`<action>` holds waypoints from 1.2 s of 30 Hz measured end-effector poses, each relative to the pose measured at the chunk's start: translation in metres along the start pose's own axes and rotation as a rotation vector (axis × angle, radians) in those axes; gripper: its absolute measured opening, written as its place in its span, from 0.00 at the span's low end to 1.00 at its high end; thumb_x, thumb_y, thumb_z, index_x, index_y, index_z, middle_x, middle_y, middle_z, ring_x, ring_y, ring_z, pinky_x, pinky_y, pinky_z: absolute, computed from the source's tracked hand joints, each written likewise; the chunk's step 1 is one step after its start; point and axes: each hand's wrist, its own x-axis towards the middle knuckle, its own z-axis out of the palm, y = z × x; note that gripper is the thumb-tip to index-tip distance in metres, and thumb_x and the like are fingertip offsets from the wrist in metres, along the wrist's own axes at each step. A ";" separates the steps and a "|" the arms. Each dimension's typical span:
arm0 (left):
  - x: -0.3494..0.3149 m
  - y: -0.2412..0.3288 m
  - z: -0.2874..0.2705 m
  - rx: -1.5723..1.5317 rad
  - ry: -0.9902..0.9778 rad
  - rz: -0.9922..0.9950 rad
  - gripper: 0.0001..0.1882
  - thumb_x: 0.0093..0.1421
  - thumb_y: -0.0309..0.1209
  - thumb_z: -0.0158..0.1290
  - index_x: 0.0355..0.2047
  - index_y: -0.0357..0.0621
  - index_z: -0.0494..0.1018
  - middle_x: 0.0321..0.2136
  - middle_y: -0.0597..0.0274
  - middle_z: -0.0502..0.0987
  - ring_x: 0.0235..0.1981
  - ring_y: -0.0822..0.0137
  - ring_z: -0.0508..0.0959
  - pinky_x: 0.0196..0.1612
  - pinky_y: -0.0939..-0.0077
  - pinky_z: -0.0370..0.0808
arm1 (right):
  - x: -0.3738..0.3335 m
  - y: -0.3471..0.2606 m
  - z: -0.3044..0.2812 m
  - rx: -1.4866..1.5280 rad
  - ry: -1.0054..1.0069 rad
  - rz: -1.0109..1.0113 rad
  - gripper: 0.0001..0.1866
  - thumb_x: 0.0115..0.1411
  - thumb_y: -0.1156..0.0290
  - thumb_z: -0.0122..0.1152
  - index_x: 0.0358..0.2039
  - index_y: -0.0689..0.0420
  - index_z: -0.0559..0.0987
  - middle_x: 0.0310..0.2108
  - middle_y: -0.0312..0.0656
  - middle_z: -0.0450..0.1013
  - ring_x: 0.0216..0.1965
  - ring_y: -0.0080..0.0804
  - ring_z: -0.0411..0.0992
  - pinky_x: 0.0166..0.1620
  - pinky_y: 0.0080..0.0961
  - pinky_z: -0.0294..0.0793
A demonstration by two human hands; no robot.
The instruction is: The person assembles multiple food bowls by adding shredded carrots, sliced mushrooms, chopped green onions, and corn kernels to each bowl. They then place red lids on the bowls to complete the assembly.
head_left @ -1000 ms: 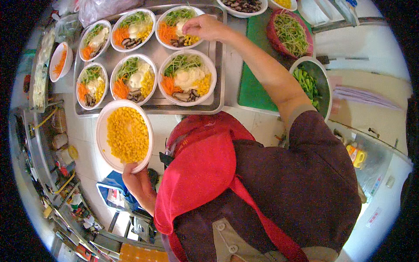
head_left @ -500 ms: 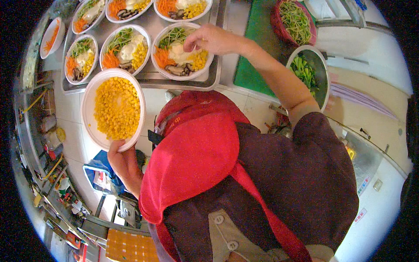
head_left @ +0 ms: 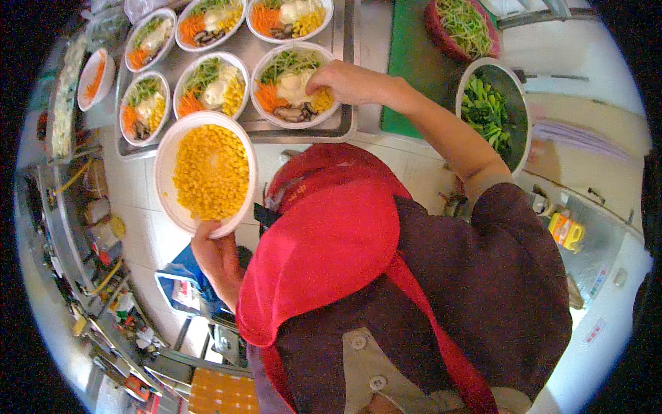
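Observation:
My left hand (head_left: 216, 245) grips the near rim of a white bowl of yellow corn kernels (head_left: 210, 172), held in front of a steel tray. Over the right edge of a white bowl (head_left: 293, 121) on that tray is my right hand (head_left: 338, 81), its fingers drawn together and pointing down by the corn there. Whether kernels are between those fingertips is hidden. This bowl holds green sprouts (head_left: 288, 63), shredded carrot (head_left: 265, 95), a creamy white mound (head_left: 293, 86) and dark mushroom slices (head_left: 295, 112).
Several similarly filled bowls (head_left: 212, 86) stand on the steel tray (head_left: 338, 131). A small bowl of carrot (head_left: 95, 79) sits at the left. Right of the tray are a green board (head_left: 405, 117), a red basket of sprouts (head_left: 462, 27) and a bowl of leafy greens (head_left: 486, 114).
My right hand has come down toward the corn at the bowl's right side, its fingers closer together. The whole view has shifted slightly; my left hand still holds the corn bowl.

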 end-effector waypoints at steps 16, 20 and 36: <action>-0.017 0.003 0.132 0.189 -0.630 -0.064 0.38 0.40 0.18 0.43 0.57 0.36 0.52 0.50 0.51 0.64 0.52 0.54 0.66 0.53 0.61 0.66 | -0.057 -0.083 -0.052 -0.285 0.582 -0.270 0.20 0.45 0.64 0.63 0.39 0.57 0.73 0.42 0.45 0.68 0.46 0.41 0.66 0.48 0.34 0.66; -0.015 -0.011 0.177 0.337 -0.711 -0.126 0.32 0.45 0.20 0.45 0.54 0.36 0.55 0.49 0.51 0.65 0.49 0.56 0.69 0.49 0.62 0.70 | -0.113 -0.074 -0.084 -0.010 0.786 -0.059 0.16 0.46 0.70 0.61 0.38 0.58 0.74 0.43 0.45 0.68 0.48 0.41 0.66 0.50 0.32 0.66; 0.011 -0.146 0.307 0.187 -0.719 -0.202 0.20 0.60 0.29 0.45 0.51 0.36 0.58 0.46 0.51 0.68 0.47 0.58 0.71 0.43 0.67 0.74 | -0.236 -0.003 -0.060 0.403 1.152 0.748 0.10 0.56 0.72 0.56 0.37 0.61 0.77 0.33 0.39 0.76 0.37 0.23 0.72 0.43 0.19 0.70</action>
